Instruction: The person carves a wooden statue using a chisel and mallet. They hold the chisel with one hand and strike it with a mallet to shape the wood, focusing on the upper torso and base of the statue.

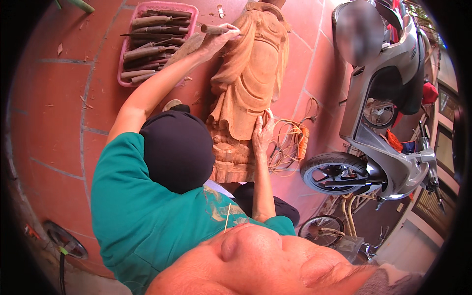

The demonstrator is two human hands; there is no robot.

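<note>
A carved wooden statue with draped robes and a round belly lies on the red tiled floor, its base toward me. My left hand is closed round a carving chisel with a wooden handle, at the statue's upper left side. The chisel's tip is too small to make out against the wood. Against the lower right side of the statue, near the robe's hem, rests my right hand, its fingers stretched out and holding nothing. The carved base lies between my legs.
A pink basket full of wooden-handled carving tools stands left of the statue. On the right lie an orange power strip and a tangled cord. Beyond are a grey motorbike and a bicycle. Wood chips litter the floor.
</note>
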